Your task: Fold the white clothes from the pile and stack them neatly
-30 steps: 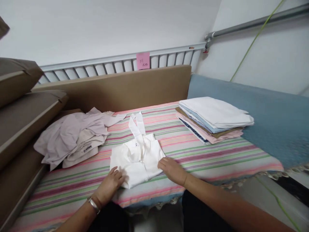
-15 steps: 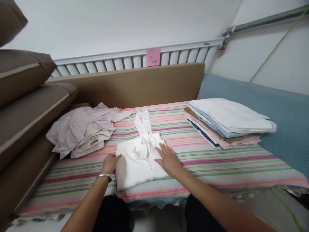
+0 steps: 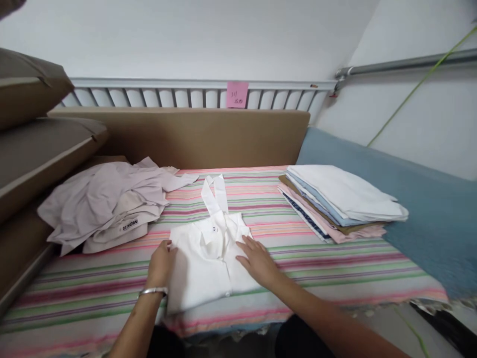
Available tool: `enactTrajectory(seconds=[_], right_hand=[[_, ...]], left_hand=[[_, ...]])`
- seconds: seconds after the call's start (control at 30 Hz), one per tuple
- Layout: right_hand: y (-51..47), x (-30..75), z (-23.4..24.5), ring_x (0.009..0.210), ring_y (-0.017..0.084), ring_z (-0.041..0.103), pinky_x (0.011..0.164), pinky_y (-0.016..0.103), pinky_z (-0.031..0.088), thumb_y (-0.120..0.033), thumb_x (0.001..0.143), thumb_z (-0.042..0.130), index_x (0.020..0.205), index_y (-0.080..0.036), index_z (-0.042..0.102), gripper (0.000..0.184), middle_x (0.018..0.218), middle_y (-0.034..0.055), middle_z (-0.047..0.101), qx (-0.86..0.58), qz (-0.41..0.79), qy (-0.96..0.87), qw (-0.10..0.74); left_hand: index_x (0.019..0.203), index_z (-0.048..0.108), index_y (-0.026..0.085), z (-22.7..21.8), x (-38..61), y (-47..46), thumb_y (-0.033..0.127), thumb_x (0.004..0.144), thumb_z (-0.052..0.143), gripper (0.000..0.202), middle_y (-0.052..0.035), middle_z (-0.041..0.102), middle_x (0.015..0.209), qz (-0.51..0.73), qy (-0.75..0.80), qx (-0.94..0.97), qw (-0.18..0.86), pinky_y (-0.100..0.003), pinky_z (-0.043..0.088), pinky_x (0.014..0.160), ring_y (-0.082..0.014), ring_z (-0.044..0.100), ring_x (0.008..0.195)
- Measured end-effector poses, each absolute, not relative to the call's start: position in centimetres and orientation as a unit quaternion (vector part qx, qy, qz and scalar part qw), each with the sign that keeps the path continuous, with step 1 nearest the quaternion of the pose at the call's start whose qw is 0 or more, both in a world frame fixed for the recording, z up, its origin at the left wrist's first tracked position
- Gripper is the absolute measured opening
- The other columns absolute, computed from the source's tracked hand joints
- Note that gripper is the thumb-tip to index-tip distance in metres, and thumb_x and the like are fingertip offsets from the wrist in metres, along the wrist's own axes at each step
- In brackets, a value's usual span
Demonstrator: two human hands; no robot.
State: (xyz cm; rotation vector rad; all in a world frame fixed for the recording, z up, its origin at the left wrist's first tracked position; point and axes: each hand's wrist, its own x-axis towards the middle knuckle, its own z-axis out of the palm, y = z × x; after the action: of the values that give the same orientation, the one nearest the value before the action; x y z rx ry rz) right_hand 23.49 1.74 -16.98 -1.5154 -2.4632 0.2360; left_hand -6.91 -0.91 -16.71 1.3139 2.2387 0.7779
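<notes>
A folded white shirt (image 3: 201,278) lies on the striped cloth in front of me, collar up, with a small label inside the neck and a button near its lower edge. Two long white strips run from its neck away from me. My left hand (image 3: 161,264), with a bracelet at the wrist, touches the shirt's left edge, thumb and fingers slightly apart. On the shirt's right side my right hand (image 3: 259,261) rests flat, fingers spread.
To the left is a crumpled heap of pale garments (image 3: 108,199) beside stacked brown cushions (image 3: 44,154). A pile of folded clothes (image 3: 343,199), white on top, stands right. Behind the striped cloth (image 3: 316,263) rise a brown panel (image 3: 208,139) and a radiator bearing a pink note (image 3: 237,94).
The view has tilted and shifted slightly. My left hand's fingers now point more away from me along the shirt's left edge. My right hand stays on the shirt's right side.
</notes>
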Motion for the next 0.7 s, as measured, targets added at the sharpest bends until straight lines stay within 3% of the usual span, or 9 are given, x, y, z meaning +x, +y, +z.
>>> enactTrajectory(seconds=[0.07,0.17,0.33,0.47,0.53,0.63,0.7], right_hand=[[3.3,23.3,-15.4,0.12,0.022,0.044,0.101,0.039,0.031,-0.035,0.087,0.044,0.12,-0.021,0.054,0.038,0.129,0.0093,0.05,-0.52,0.085,-0.836,0.153],[7.2,21.7,-12.9,0.109,0.019,0.052,0.094,0.031,0.037,-0.032,0.087,0.043,0.115,-0.021,0.057,0.034,0.118,0.0066,0.059,-0.538,0.113,-0.819,0.168],[15.9,16.7,-11.2,0.105,0.021,0.055,0.081,0.028,0.043,-0.037,0.084,0.044,0.111,-0.02,0.059,0.035,0.115,0.0078,0.061,-0.636,0.159,-0.753,0.053],[20.9,13.2,-12.2,0.09,0.026,0.062,0.065,0.032,0.047,-0.057,0.08,0.042,0.11,-0.013,0.058,0.056,0.103,0.0171,0.063,-0.692,0.168,-0.702,-0.002],[22.1,11.7,-13.0,0.093,0.03,0.06,0.064,0.035,0.048,-0.061,0.073,0.05,0.113,-0.011,0.056,0.064,0.105,0.0208,0.061,-0.712,0.15,-0.685,-0.026],[22.7,9.9,-14.0,0.1,0.033,0.057,0.067,0.038,0.047,-0.046,0.071,0.06,0.115,-0.009,0.054,0.058,0.109,0.0246,0.057,-0.722,0.116,-0.68,-0.052],[22.8,9.5,-14.1,0.092,0.031,0.061,0.065,0.037,0.047,-0.035,0.074,0.058,0.111,-0.01,0.058,0.044,0.103,0.0237,0.06,-0.704,0.123,-0.697,-0.064]], left_hand=[[0.115,0.05,0.01,-16.2,-6.1,-0.9,0.027,0.075,0.046,0.043,-0.018,0.06,0.108,0.298,0.803,0.498,0.136,-0.037,0.041,0.086,-0.0272,0.055,0.101],[0.114,0.051,0.009,-15.7,-3.4,-0.8,0.027,0.078,0.041,0.041,-0.018,0.057,0.113,0.343,0.765,0.542,0.065,-0.041,0.036,0.094,-0.0288,0.049,0.108],[0.099,0.059,0.018,-16.2,0.5,0.1,0.022,0.08,0.036,0.03,-0.0104,0.062,0.099,0.413,0.69,0.575,0.153,-0.041,0.042,0.089,-0.0254,0.054,0.096],[0.098,0.06,0.02,-16.4,0.0,1.3,0.022,0.08,0.038,0.028,-0.009,0.062,0.099,0.44,0.684,0.553,0.18,-0.043,0.042,0.088,-0.0255,0.053,0.096],[0.1,0.058,0.021,-16.2,-0.8,1.8,0.024,0.08,0.039,0.028,-0.0084,0.061,0.1,0.45,0.688,0.537,0.191,-0.042,0.043,0.087,-0.0252,0.053,0.097],[0.101,0.057,0.02,-16.0,-1.4,2.3,0.025,0.079,0.041,0.029,-0.0084,0.06,0.101,0.448,0.692,0.524,0.212,-0.041,0.043,0.086,-0.0246,0.052,0.098],[0.103,0.057,0.018,-16.0,-1.3,2.5,0.025,0.078,0.042,0.029,-0.0088,0.06,0.103,0.441,0.693,0.525,0.223,-0.04,0.043,0.087,-0.0244,0.052,0.099]])
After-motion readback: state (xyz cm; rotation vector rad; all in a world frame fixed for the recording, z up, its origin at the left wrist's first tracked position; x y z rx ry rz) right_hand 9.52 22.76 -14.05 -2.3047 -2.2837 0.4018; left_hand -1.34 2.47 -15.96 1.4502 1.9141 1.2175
